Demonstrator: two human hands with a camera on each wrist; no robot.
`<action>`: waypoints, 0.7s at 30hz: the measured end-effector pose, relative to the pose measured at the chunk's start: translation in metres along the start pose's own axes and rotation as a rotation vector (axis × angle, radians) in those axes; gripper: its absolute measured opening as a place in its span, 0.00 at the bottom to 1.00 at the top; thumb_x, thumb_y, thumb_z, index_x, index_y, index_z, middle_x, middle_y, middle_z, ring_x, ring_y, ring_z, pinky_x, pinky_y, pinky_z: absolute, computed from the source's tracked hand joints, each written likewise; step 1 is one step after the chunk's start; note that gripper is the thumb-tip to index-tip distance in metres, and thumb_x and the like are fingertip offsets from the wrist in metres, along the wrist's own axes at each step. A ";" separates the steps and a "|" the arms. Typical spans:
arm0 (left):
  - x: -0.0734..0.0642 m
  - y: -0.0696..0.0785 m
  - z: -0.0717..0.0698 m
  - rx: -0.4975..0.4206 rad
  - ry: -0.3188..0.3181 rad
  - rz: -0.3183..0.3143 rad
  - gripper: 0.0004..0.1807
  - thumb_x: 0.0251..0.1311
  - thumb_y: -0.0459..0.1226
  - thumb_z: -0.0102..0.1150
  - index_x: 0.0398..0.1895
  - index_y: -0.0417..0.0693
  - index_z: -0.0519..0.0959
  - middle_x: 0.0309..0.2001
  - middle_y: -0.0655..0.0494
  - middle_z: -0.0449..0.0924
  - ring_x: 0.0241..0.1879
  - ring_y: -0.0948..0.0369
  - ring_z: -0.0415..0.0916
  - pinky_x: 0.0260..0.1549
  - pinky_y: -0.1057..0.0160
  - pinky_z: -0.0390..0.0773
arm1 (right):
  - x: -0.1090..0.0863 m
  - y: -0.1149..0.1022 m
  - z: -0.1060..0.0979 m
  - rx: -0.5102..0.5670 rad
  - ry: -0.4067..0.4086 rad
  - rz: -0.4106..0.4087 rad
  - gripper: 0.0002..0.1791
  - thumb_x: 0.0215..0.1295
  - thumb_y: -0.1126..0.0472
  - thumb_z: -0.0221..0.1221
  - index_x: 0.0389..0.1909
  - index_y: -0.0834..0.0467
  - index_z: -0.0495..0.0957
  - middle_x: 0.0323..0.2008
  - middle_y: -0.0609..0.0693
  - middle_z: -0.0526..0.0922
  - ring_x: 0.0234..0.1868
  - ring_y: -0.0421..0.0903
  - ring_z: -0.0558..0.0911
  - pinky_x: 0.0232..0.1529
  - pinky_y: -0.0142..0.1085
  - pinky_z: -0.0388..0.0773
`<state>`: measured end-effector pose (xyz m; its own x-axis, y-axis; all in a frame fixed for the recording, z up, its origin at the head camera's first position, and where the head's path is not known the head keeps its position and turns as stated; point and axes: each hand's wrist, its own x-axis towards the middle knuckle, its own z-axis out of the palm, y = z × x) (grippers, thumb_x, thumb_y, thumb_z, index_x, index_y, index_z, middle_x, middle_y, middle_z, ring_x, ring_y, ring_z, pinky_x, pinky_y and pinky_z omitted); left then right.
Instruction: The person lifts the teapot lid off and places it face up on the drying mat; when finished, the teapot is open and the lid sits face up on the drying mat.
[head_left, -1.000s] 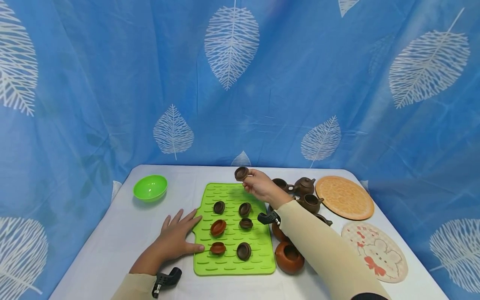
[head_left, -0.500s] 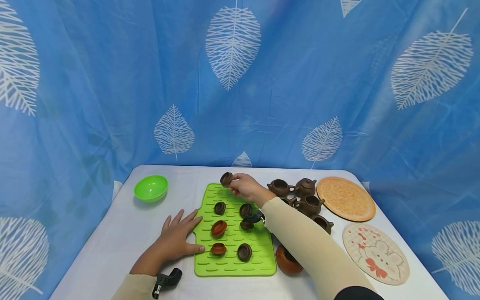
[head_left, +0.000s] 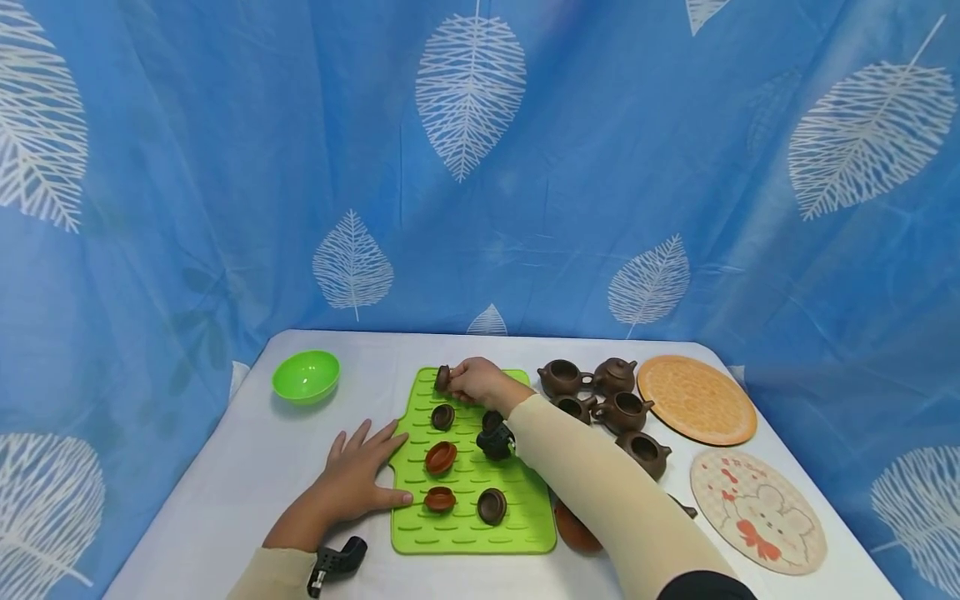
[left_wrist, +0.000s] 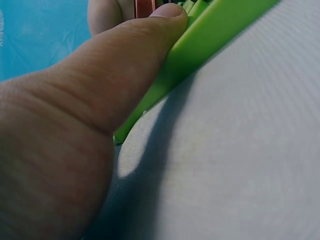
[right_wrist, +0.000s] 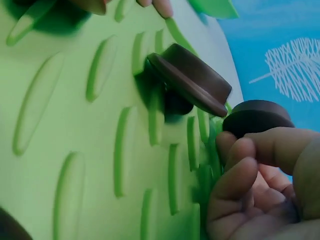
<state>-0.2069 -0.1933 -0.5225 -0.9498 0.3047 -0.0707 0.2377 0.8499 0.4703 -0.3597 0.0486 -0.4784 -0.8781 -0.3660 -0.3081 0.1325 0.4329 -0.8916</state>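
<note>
My right hand (head_left: 480,382) pinches a dark brown teapot lid (head_left: 442,379) at the far left part of the green ridged mat (head_left: 525,500). The right wrist view has this held lid (right_wrist: 257,117) between thumb and fingers, close to another dark lid (right_wrist: 192,77) lying tilted on the mat. My left hand (head_left: 352,479) lies spread, its thumb and fingertips on the mat's left edge. Two reddish lids (head_left: 441,457) and a dark lid (head_left: 492,506) rest nearer the front. Another dark lid (head_left: 492,419) is partly covered by my right wrist.
Several dark teapots (head_left: 624,412) stand right of the mat, and my right arm hides part of a reddish pot (head_left: 576,527). Further right lie a round tan mat (head_left: 697,398) and a bunny-print mat (head_left: 759,512). A green bowl (head_left: 306,377) is at the back left.
My right hand has moved left and down with the lid, from above the mat's far edge to its far left part. The lid has turned. My left hand stays where it was.
</note>
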 end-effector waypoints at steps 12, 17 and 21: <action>0.001 -0.001 0.001 0.007 -0.001 -0.004 0.58 0.46 0.71 0.72 0.80 0.58 0.68 0.84 0.55 0.55 0.83 0.35 0.40 0.75 0.26 0.33 | 0.004 -0.013 0.007 -0.606 0.003 -0.016 0.28 0.71 0.65 0.60 0.12 0.51 0.60 0.12 0.44 0.55 0.17 0.43 0.55 0.24 0.38 0.58; 0.001 -0.002 0.001 0.017 0.003 -0.005 0.58 0.46 0.72 0.72 0.80 0.58 0.67 0.84 0.55 0.55 0.83 0.36 0.40 0.75 0.26 0.33 | 0.002 -0.014 0.005 -0.638 0.000 -0.013 0.29 0.70 0.67 0.60 0.11 0.50 0.58 0.12 0.44 0.54 0.16 0.43 0.53 0.23 0.38 0.58; 0.001 -0.003 0.002 0.018 0.003 -0.004 0.58 0.46 0.72 0.72 0.80 0.58 0.67 0.84 0.55 0.55 0.83 0.36 0.39 0.75 0.26 0.33 | -0.002 -0.010 0.000 -0.597 0.017 -0.023 0.27 0.69 0.68 0.59 0.12 0.50 0.59 0.13 0.44 0.53 0.17 0.43 0.52 0.23 0.39 0.57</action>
<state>-0.2080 -0.1947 -0.5252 -0.9513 0.3002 -0.0694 0.2379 0.8586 0.4541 -0.3588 0.0449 -0.4690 -0.8856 -0.3694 -0.2816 -0.1634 0.8152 -0.5556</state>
